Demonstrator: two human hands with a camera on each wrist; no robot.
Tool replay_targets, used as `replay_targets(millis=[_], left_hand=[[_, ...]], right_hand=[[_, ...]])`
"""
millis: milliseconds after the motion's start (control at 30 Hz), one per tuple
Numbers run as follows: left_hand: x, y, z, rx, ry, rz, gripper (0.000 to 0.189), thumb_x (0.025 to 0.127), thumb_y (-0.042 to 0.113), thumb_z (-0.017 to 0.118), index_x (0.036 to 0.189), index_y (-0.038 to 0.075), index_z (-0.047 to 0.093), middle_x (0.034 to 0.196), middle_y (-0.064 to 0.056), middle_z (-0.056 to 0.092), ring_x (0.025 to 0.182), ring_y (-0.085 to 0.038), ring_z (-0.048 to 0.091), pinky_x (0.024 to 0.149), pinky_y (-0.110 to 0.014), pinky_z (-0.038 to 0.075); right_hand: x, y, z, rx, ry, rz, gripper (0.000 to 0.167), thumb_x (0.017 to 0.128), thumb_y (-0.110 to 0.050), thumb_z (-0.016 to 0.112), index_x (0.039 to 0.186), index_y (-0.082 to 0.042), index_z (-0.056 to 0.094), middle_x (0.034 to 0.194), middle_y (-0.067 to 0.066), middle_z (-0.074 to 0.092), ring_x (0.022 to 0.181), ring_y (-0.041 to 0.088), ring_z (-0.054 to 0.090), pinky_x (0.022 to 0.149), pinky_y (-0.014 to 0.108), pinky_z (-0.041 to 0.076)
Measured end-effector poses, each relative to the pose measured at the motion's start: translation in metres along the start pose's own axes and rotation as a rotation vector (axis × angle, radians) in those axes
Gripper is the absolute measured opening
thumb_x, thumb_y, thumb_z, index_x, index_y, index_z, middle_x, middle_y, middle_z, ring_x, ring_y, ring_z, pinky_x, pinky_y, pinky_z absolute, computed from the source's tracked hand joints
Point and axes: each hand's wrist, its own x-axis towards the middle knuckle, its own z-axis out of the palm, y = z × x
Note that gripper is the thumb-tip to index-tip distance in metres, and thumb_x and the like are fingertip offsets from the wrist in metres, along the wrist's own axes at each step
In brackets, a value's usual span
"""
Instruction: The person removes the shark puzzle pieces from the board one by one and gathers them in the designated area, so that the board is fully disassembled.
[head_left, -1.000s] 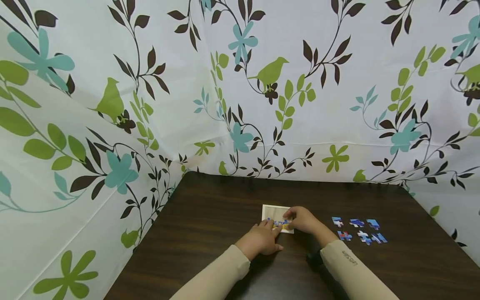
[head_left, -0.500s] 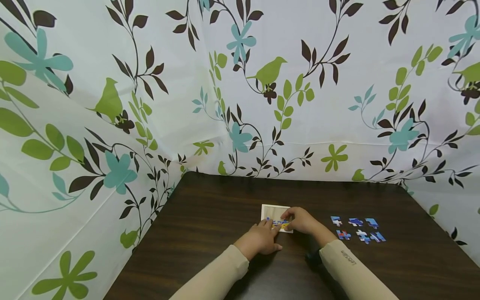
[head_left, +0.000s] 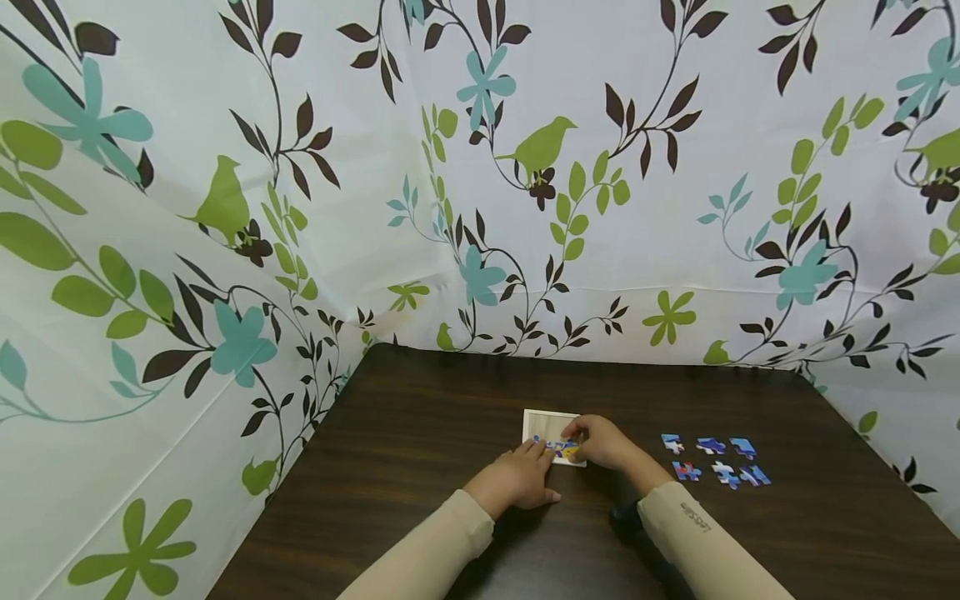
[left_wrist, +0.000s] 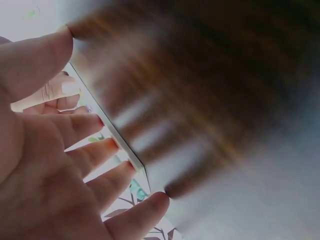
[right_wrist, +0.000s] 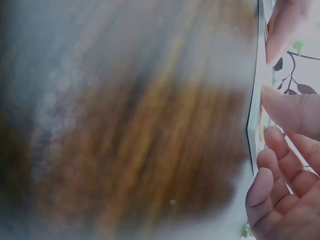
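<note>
A small light wooden puzzle tray lies on the dark table in the head view. Blue and yellow jigsaw pieces line its near part; its far part shows bare wood. My left hand lies flat from the near left, its spread fingertips resting on the tray and pieces. Over the right side bends my right hand, thumb and fingers curled around a puzzle piece at the near right, mostly covered by the fingers. In the right wrist view, the thumb touches the tray's top while the other fingers curl beside its edge.
Several loose blue jigsaw pieces lie in two rows on the table, right of the tray. A white curtain with leaf and bird prints hangs behind and left of the table.
Both hands stay at the tray with almost no movement. The left hand's fingers have drawn slightly to the left, showing a little more of the pieces.
</note>
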Motion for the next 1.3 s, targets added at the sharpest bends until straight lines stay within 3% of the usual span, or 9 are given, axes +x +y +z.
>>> replay_targets(millis=[633,967,1300], left_hand=[[-0.001,0.002,-0.004,0.029,0.000,-0.003,0.074,0.093,0.059,0.058,0.154,0.022,0.037,0.163,0.003,0.031,0.150,-0.019,0.029,0.115,-0.044,0.038],[-0.002,0.002,-0.005,0.014,0.000,-0.006,0.074,0.093,0.058,0.059,0.153,0.021,0.039,0.162,0.002,0.031,0.150,-0.019,0.029,0.115,-0.044,0.038],[-0.001,0.002,-0.004,0.008,-0.003,-0.010,0.074,0.092,0.058,0.059,0.153,0.022,0.039,0.162,0.003,0.031,0.150,-0.019,0.029,0.116,-0.044,0.038]], right_hand=[[0.000,0.002,-0.001,0.026,0.024,-0.049,0.035,0.065,0.009,0.080,0.096,-0.004,0.071,0.088,0.005,0.061,0.083,0.017,0.055,0.075,0.033,0.048],[-0.003,0.002,-0.002,0.100,0.088,-0.036,0.019,0.077,0.009,0.071,0.093,-0.002,0.071,0.085,0.005,0.067,0.081,0.016,0.061,0.072,0.031,0.052],[-0.011,0.016,-0.023,0.187,0.085,-0.021,0.017,0.082,-0.004,0.077,0.098,-0.001,0.071,0.087,0.007,0.067,0.077,0.015,0.059,0.062,0.028,0.051]])
